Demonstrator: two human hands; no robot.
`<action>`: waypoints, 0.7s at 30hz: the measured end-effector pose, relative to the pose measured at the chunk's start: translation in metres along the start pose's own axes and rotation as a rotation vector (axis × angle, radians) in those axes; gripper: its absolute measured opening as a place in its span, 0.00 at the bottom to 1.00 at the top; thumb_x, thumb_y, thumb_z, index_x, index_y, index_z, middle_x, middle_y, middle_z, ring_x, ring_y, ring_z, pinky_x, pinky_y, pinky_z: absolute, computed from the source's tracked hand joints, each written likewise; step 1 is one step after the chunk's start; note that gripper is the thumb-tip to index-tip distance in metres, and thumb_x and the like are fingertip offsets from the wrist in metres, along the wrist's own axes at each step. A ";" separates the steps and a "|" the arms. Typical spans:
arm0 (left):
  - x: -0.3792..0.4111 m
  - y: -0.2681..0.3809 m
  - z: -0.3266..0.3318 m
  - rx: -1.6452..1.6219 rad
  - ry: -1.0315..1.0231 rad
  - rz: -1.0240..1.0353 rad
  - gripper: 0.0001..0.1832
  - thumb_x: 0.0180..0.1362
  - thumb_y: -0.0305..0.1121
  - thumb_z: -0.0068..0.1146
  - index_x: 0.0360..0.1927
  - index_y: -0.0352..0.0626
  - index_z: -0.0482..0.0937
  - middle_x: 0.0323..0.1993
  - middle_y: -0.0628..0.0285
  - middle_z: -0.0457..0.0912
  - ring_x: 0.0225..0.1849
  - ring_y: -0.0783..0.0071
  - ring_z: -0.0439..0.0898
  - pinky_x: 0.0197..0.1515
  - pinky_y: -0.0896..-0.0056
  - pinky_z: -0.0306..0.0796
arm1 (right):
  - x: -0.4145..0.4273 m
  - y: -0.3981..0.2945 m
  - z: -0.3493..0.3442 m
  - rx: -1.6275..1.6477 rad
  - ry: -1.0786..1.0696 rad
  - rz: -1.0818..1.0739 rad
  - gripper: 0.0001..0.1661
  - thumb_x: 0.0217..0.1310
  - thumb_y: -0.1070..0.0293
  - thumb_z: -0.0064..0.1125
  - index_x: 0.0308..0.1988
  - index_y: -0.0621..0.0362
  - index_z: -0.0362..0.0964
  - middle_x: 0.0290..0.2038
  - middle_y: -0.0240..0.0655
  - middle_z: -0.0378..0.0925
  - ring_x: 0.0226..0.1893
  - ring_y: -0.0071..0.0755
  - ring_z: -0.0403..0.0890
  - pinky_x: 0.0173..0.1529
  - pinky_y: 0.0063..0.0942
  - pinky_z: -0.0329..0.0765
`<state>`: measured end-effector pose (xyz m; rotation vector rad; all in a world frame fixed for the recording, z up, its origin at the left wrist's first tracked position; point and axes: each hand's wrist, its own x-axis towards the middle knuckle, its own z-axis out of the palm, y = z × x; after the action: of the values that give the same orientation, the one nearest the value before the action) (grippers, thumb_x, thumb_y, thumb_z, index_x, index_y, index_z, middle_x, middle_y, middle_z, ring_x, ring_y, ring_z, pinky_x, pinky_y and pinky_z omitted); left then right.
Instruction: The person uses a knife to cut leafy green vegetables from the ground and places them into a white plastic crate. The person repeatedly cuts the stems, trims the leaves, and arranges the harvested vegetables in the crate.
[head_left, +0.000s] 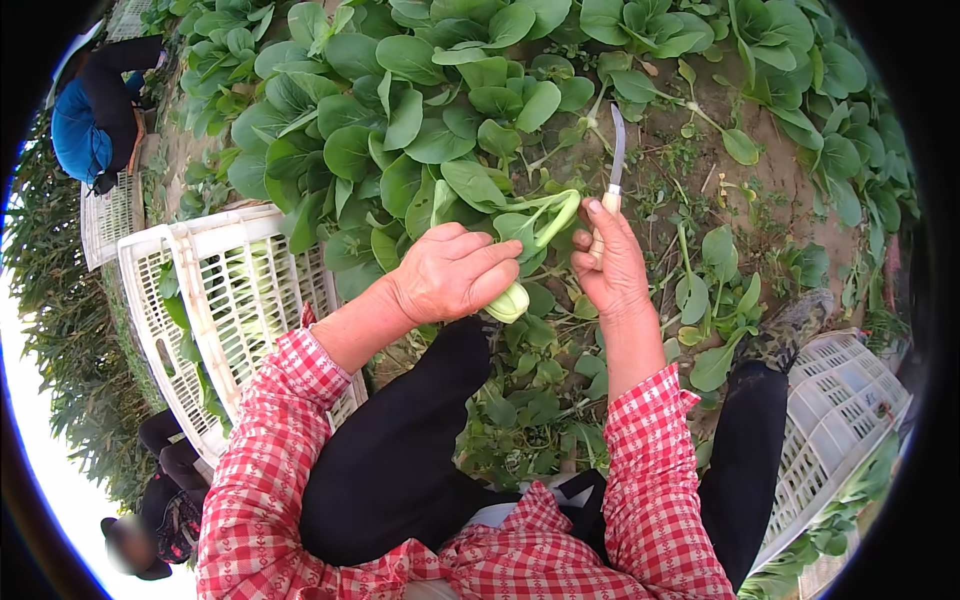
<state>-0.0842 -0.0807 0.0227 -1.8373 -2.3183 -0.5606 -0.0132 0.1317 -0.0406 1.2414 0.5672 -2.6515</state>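
Note:
My left hand (457, 270) is closed around a head of bok choy, whose pale cut base (508, 303) sticks out below my fingers. My right hand (613, 259) grips a small knife by its light wooden handle. The narrow, curved knife blade (619, 142) points up and away from me. Between the two hands a bent green leaf stalk (557, 219) reaches close to my right fingertips; I cannot tell whether they touch it. Growing bok choy plants (420, 112) stand in front of my left hand, and loose leaves (739, 146) lie on the soil beyond my right.
A white plastic crate (255, 300) holding greens stands at my left, and another white crate (832, 427) is at my right beside my leg. Two people, one in a blue top (79, 127) and one in a dark hat (154, 570), are off to the left. Weeds cover ground between my legs.

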 end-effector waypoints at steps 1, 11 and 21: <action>-0.001 0.001 0.002 0.001 -0.008 0.002 0.12 0.40 0.31 0.62 0.32 0.45 0.80 0.43 0.63 0.84 0.33 0.73 0.79 0.31 0.73 0.69 | 0.003 0.003 0.002 -0.038 0.030 0.001 0.14 0.58 0.67 0.67 0.41 0.51 0.70 0.33 0.22 0.72 0.24 0.16 0.68 0.19 0.12 0.60; -0.006 0.011 0.000 -0.028 -0.018 0.031 0.11 0.41 0.31 0.61 0.32 0.45 0.80 0.43 0.63 0.84 0.35 0.71 0.79 0.31 0.73 0.69 | -0.001 0.001 0.001 -0.129 0.024 -0.012 0.13 0.58 0.73 0.65 0.43 0.54 0.72 0.31 0.23 0.71 0.25 0.14 0.67 0.19 0.10 0.61; -0.003 0.019 0.001 -0.052 -0.051 0.066 0.08 0.42 0.31 0.62 0.30 0.47 0.79 0.42 0.65 0.84 0.37 0.72 0.79 0.31 0.73 0.69 | -0.017 -0.001 -0.010 -0.253 0.030 0.024 0.16 0.58 0.73 0.64 0.47 0.53 0.76 0.31 0.20 0.73 0.26 0.12 0.69 0.21 0.10 0.62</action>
<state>-0.0652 -0.0791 0.0250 -1.9664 -2.2857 -0.5770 0.0041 0.1365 -0.0334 1.2049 0.8564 -2.4516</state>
